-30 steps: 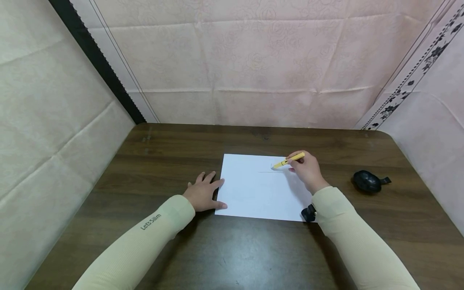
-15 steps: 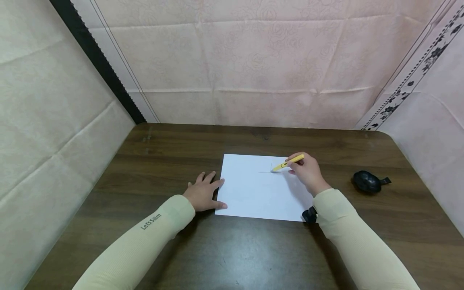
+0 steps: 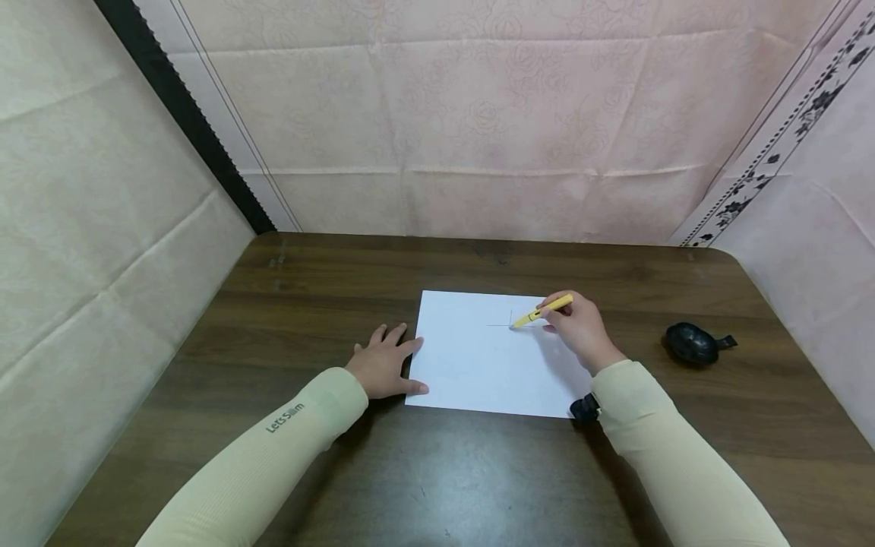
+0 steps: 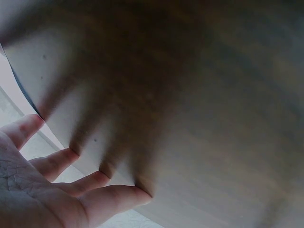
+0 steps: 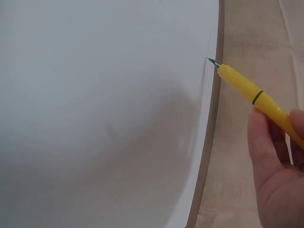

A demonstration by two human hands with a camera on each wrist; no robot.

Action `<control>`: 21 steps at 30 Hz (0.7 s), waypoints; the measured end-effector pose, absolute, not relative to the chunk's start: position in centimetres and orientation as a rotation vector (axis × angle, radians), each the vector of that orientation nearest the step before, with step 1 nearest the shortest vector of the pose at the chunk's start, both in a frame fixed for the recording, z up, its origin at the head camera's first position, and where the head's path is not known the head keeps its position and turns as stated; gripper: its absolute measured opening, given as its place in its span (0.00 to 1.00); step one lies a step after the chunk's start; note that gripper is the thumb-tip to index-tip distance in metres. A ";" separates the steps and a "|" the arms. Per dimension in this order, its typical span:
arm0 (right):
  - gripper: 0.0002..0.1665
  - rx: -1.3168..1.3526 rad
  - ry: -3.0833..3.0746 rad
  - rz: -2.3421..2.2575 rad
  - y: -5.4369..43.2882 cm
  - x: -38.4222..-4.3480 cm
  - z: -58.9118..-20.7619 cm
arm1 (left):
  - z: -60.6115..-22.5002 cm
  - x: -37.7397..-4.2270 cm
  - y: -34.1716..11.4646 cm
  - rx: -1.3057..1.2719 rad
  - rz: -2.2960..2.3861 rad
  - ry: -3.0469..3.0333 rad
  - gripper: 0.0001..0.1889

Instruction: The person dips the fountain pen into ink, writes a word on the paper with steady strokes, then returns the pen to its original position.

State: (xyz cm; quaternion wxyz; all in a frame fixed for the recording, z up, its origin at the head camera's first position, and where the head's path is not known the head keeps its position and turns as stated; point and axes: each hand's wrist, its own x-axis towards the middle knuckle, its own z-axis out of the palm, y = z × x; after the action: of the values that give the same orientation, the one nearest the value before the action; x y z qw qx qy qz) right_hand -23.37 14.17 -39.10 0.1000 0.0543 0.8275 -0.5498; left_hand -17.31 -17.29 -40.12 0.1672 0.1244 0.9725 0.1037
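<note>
A sheet of white paper point(image 3: 472, 372) lies on the brown table. My right hand point(image 3: 579, 327) pinches a yellow fountain pen point(image 3: 552, 306), tilted, with its nib at the paper's upper right part. Thin lines show there: a horizontal one and a short upright one meeting it close to the nib. In the right wrist view the metal nib of the pen point(image 5: 247, 90) touches the sheet at a thin line. My left hand point(image 3: 381, 368) rests at the paper's left edge, fingers spread, thumb on the lower left corner. The left wrist view shows its fingertips point(image 4: 145, 192) pressing down.
A black rounded object with a short tab point(image 3: 693, 343) lies on the wooden table point(image 3: 307, 289) to the right of the paper. A small black device point(image 3: 584, 409) sits at my right wrist. Pale patterned cloth point(image 3: 478, 137) hangs behind the table and at both sides.
My right hand has drawn the fountain pen slightly toward me, and the upright line has lengthened down to the horizontal one. My left hand has stayed in place.
</note>
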 end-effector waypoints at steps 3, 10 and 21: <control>0.15 0.152 2.443 -1.627 14.2 -23.3 -39.1 | -40.0 -17.3 -17.3 0.353 0.300 2.766 0.44; 0.16 0.121 2.453 -1.603 14.2 -23.0 -39.2 | -40.0 -17.2 -17.3 0.361 0.299 2.765 0.44; 0.15 0.115 2.428 -1.606 14.2 -22.7 -39.2 | -40.2 -17.3 -17.3 0.362 0.294 2.766 0.44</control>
State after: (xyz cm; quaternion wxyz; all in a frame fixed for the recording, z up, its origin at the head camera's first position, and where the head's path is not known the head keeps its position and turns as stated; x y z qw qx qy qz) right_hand -22.67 14.22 -39.18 0.1139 0.0394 0.8279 -0.5478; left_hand -17.35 -17.31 -40.22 0.1675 0.1274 0.9721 0.1034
